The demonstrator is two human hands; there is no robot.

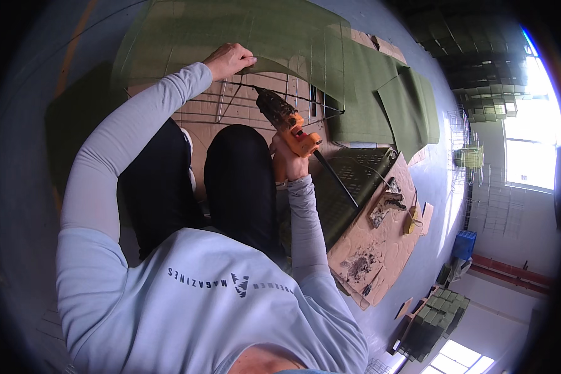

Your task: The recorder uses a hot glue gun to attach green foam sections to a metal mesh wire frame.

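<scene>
Left hand (229, 61) pinches green mesh (293, 34); right hand (291, 160) grips orange tool (300, 139); cardboard (389, 242) alongside.

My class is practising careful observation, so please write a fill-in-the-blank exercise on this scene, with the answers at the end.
1. The right hand grips a gun-shaped tool whose body is mainly ____ in colour.
2. The left hand is closed at the edge of a sheet coloured ____.
3. The person's trousers are ____.
4. Near the wall at the picture's right, the crate is ____.

Missing words: orange; green; black; blue.
</scene>
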